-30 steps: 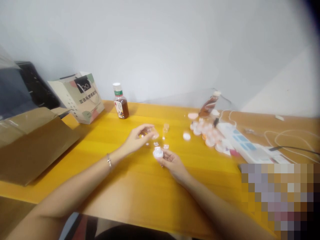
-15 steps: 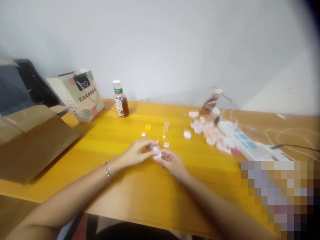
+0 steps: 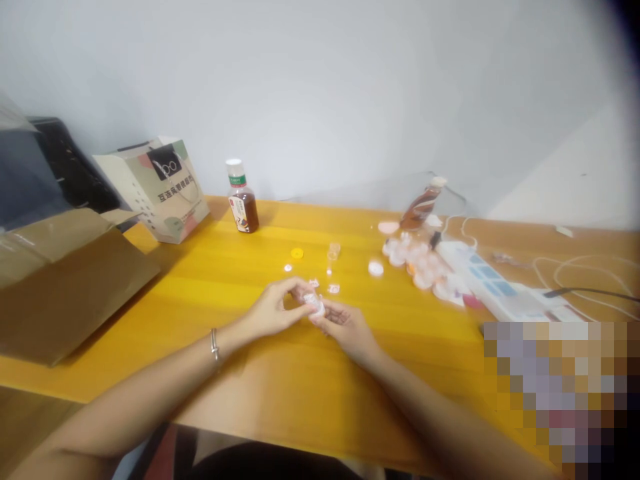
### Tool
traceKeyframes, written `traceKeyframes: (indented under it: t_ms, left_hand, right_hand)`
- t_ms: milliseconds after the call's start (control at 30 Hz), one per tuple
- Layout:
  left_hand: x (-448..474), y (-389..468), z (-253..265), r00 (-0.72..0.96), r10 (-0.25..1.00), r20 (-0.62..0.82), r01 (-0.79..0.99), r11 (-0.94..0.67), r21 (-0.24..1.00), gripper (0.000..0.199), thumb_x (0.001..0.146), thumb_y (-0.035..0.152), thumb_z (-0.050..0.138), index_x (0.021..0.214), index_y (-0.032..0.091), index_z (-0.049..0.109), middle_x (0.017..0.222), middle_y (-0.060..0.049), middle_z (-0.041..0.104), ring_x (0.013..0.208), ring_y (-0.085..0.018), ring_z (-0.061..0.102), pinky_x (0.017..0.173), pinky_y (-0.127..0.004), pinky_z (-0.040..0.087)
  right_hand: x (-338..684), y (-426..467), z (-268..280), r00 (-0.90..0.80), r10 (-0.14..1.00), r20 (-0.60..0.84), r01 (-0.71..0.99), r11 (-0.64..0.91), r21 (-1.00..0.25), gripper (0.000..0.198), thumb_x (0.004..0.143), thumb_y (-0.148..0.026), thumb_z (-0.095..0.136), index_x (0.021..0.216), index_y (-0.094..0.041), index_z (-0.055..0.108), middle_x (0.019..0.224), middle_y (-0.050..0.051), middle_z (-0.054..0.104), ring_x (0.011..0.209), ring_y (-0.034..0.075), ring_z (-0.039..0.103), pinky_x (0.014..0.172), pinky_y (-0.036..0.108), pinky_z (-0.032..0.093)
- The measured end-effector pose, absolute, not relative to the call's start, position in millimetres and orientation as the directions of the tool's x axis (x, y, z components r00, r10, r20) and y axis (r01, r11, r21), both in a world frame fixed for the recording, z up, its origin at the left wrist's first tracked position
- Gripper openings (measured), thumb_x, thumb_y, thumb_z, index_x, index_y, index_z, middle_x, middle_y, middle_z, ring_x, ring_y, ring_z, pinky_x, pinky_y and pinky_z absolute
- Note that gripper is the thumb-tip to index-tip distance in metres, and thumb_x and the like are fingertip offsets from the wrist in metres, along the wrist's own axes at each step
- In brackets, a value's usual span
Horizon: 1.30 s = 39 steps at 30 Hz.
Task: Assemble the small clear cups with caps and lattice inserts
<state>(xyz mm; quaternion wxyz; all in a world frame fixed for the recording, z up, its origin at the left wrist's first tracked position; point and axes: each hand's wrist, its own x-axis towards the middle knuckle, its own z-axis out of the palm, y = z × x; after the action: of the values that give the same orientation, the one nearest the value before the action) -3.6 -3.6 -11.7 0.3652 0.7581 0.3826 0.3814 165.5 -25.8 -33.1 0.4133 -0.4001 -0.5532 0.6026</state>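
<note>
Between my two hands, a little above the table [image 3: 280, 393], is a small whitish round container [image 3: 315, 305] with reddish print, blurred in its details. My left hand [image 3: 283, 307] grips it from the left with thumb and fingers. From the right, the thumb and fingertips of my right hand [image 3: 345, 327] pinch its lower edge. Just beyond the fingers lie a small printed piece [image 3: 333, 289] and another printed piece [image 3: 313, 283]. Farther back are a yellow lid [image 3: 297, 253], a small white disc [image 3: 288, 268] and a clear little container [image 3: 334, 251].
A white round lid [image 3: 375, 269] lies right of centre, near a cluster of small round containers [image 3: 423, 267]. Behind them leans a brown drink bottle [image 3: 421, 208]. A power strip [image 3: 483, 277] with cables is at right. Another bottle [image 3: 243, 207], a paper bag [image 3: 173, 193] and a cardboard box [image 3: 70, 287] stand left.
The small container has tilted slightly between my fingers. A printed piece behind my left fingertips now shows more clearly. Both hands stay almost in place.
</note>
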Motion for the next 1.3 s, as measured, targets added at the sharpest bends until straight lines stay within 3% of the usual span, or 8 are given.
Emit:
traceKeyframes:
  t_ms: [167,333,600,700,833,967,1133,1300]
  left_hand:
    - [-3.6,-4.3,-9.7,0.403,0.868,0.289,0.276,-0.416,0.866,0.029,0.074,0.03,0.061,0.098,0.015,0.059,0.086,-0.005,0.063,0.079,-0.015,0.057,0.077,-0.029,0.044]
    - [-10.9,2.5,-3.2,0.636,0.754,0.167,0.091,-0.288,0.953,0.032,0.083,0.029,0.05,0.114,0.02,0.054,0.111,-0.008,0.058,0.101,-0.019,0.053,0.088,-0.033,0.04]
    - [-14.2,3.1,2.1,0.658,0.736,0.159,0.068,-0.268,0.961,0.032,0.083,0.027,0.05,0.114,0.021,0.054,0.114,-0.009,0.055,0.103,-0.019,0.053,0.088,-0.035,0.041]
    - [-18.6,3.7,8.9,0.652,0.731,0.2,0.134,-0.371,0.919,0.034,0.081,0.027,0.053,0.115,0.023,0.052,0.126,-0.008,0.045,0.114,-0.02,0.044,0.093,-0.035,0.038]
    - [-22.3,6.6,10.0,0.553,0.803,0.222,0.311,-0.446,0.839,0.026,0.078,0.03,0.056,0.103,0.021,0.058,0.1,-0.006,0.061,0.092,-0.017,0.056,0.083,-0.033,0.043]
    - [-27.9,9.2,12.3,0.761,0.631,0.15,0.224,-0.472,0.852,0.029,0.082,0.023,0.051,0.111,0.024,0.055,0.117,-0.007,0.054,0.109,-0.019,0.049,0.089,-0.034,0.04]
    - [-29.2,10.4,11.8,0.611,0.769,0.188,0.351,-0.476,0.806,0.033,0.078,0.031,0.057,0.109,0.022,0.055,0.104,-0.007,0.059,0.095,-0.018,0.055,0.082,-0.032,0.043]
    - [-28.4,10.3,12.9,0.762,0.625,0.17,0.243,-0.519,0.819,0.032,0.082,0.024,0.05,0.114,0.023,0.053,0.124,-0.008,0.048,0.113,-0.019,0.045,0.093,-0.034,0.037]
  right_hand:
    - [165.7,-26.2,-32.4,-0.344,0.939,-0.028,-0.057,-0.051,-0.997,0.019,0.067,-0.031,0.065,0.084,-0.021,0.065,0.068,-0.003,0.059,0.058,0.01,0.048,0.056,0.023,0.038]
    - [167.1,-25.1,-38.1,-0.42,0.904,-0.082,-0.165,-0.165,-0.972,0.016,0.07,-0.033,0.063,0.072,-0.017,0.063,0.054,-0.005,0.052,0.046,0.006,0.043,0.047,0.02,0.032]
    - [165.1,-27.1,-39.6,-0.413,0.905,-0.104,-0.087,-0.153,-0.984,0.021,0.067,-0.033,0.067,0.081,-0.017,0.064,0.058,-0.004,0.054,0.047,0.006,0.044,0.047,0.02,0.033]
    - [165.2,-26.2,-39.3,-0.392,0.913,-0.11,-0.08,-0.153,-0.985,0.023,0.066,-0.034,0.067,0.081,-0.017,0.065,0.058,-0.003,0.054,0.047,0.006,0.044,0.048,0.021,0.034]
    - [166.0,-24.3,-39.5,-0.384,0.915,-0.12,-0.068,-0.158,-0.985,0.026,0.065,-0.034,0.068,0.085,-0.017,0.065,0.058,-0.003,0.054,0.047,0.006,0.044,0.047,0.021,0.035]
    - [165.8,-24.2,-41.1,-0.406,0.903,-0.143,-0.05,-0.178,-0.983,0.025,0.065,-0.033,0.068,0.082,-0.016,0.065,0.056,-0.004,0.054,0.046,0.006,0.044,0.046,0.021,0.034]
    - [165.0,-25.2,-40.4,-0.398,0.906,-0.145,-0.047,-0.178,-0.983,0.026,0.066,-0.031,0.068,0.087,-0.017,0.065,0.057,-0.004,0.054,0.047,0.006,0.044,0.047,0.021,0.034]
    - [165.0,-25.6,-38.8,-0.389,0.91,-0.145,-0.045,-0.176,-0.983,0.026,0.065,-0.031,0.068,0.087,-0.016,0.066,0.058,-0.004,0.054,0.048,0.006,0.044,0.048,0.021,0.035]
